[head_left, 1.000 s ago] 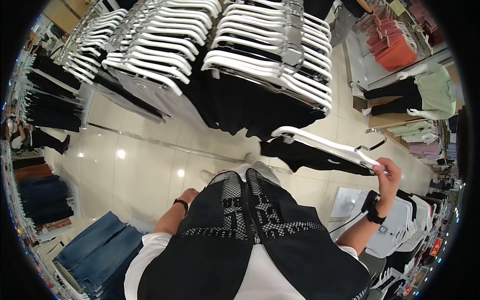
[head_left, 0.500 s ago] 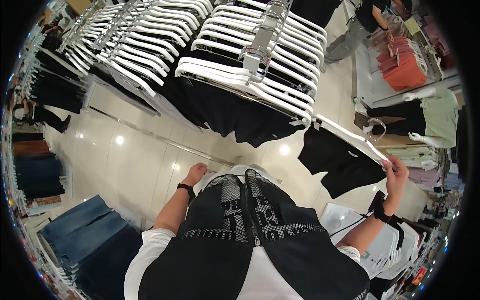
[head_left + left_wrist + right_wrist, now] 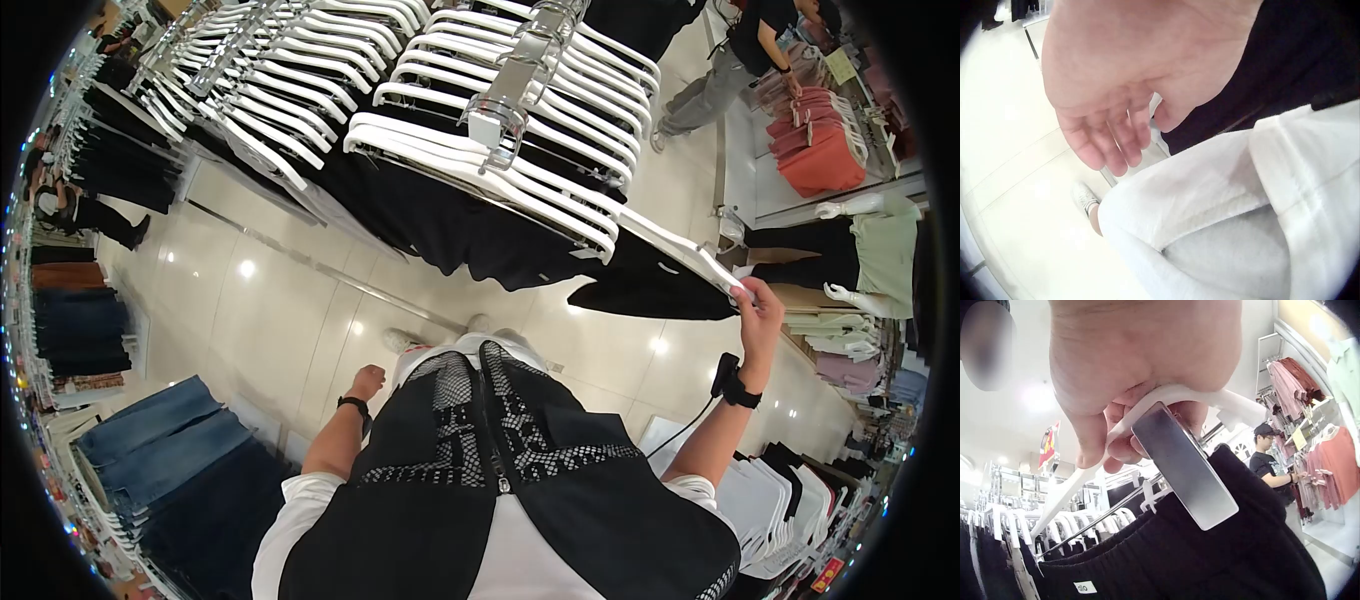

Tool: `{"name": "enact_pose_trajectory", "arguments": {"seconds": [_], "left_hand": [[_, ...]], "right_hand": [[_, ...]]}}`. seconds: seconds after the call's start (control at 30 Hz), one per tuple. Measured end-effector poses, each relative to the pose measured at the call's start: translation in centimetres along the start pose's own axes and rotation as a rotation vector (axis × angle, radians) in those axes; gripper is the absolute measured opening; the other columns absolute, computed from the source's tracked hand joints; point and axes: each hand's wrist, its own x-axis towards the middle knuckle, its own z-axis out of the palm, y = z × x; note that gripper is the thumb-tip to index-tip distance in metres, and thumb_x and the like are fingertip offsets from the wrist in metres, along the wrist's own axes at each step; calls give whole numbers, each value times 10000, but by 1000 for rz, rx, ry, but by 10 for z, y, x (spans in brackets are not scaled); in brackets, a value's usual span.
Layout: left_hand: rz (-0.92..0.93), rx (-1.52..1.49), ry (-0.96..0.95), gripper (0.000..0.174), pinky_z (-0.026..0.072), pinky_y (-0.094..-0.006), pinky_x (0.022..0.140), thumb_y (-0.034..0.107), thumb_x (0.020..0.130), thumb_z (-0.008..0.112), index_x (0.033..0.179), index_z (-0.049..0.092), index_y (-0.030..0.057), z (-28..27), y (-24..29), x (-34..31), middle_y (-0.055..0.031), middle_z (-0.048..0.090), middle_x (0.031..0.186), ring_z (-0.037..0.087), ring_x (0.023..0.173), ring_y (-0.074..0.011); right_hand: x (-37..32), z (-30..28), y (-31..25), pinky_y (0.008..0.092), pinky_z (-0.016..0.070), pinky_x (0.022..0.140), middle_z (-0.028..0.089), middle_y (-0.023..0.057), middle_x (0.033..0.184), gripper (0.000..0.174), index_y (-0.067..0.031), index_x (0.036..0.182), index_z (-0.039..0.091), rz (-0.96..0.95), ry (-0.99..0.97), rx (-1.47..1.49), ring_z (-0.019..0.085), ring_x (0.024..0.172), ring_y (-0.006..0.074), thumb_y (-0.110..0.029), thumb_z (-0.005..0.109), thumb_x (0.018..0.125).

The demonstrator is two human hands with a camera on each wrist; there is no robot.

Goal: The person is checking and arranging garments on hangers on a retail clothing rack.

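Observation:
My right hand (image 3: pixel 760 310) pinches one end of a white hanger (image 3: pixel 690 255). Black elastic-waisted bottoms (image 3: pixel 660 285) hang from it, stretching left toward the rack. In the right wrist view, a flat metal hook (image 3: pixel 1185 465) lies in front of the fingers, and the waistband bears a small white label (image 3: pixel 1085 587). The hanger's far end overlaps the front of a row of white hangers (image 3: pixel 500 185) holding black garments. Low beside my body, my left hand (image 3: pixel 1154 56) hangs loosely with nothing in it, near the white trousers (image 3: pixel 1210 206).
Another row of hangers (image 3: pixel 270 110) stands left on the rack. Folded-over jeans (image 3: pixel 165 430) hang lower left. A mannequin (image 3: pixel 880 250) and coral tops (image 3: pixel 820 160) are at right. A person in black (image 3: pixel 740 70) stands beyond the rack.
The held hanger has moved up and its far end has come up to the front of the rack row. The bottoms swung outward, then back. My left hand rose, then dropped.

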Motion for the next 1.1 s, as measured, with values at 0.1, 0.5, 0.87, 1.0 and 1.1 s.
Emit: {"name": "enact_pose_trajectory", "arguments": {"seconds": [0.1, 0.5, 0.87, 1.0, 1.1], "left_hand": [[53, 65, -22, 346, 555, -340, 704, 274, 901, 550, 1025, 673, -25, 6, 10, -10, -140, 722, 874, 689, 744, -218], [223, -14, -21, 292, 555, -329, 747, 172, 957, 525, 1086, 639, -64, 16, 60, 2, -129, 696, 967, 671, 849, -209], [147, 233, 33, 346, 517, -447, 887, 307, 901, 544, 996, 692, 9, -9, -2, -7, -244, 685, 1023, 648, 1021, -371], [422, 569, -147, 358, 543, -431, 834, 295, 900, 547, 1047, 670, -7, -44, -25, 17, -214, 704, 953, 679, 925, -356], [394, 469, -174, 341, 556, -377, 738, 265, 903, 537, 1033, 662, -24, -56, -52, 68, -170, 711, 896, 688, 797, -275]], "right_hand": [[11, 26, -17, 254, 447, 628, 654, 57, 741, 173, 13, 920, 686, -76, 5, 69, 572, 680, 107, -137, 742, 856], [50, 126, -136, 281, 475, 604, 682, 115, 754, 188, -20, 921, 713, -236, 63, 155, 626, 634, 197, -165, 778, 820], [60, 168, -195, 362, 500, 670, 691, 134, 825, 212, -59, 985, 670, -202, -131, 50, 656, 728, 308, -241, 700, 880], [52, 169, -196, 370, 502, 753, 670, 144, 933, 223, -33, 1032, 637, -188, -143, 107, 648, 855, 310, -218, 661, 910], [51, 158, -195, 378, 479, 865, 632, 143, 1056, 229, -7, 1100, 620, -186, -75, 193, 614, 997, 293, -177, 598, 948]]}}
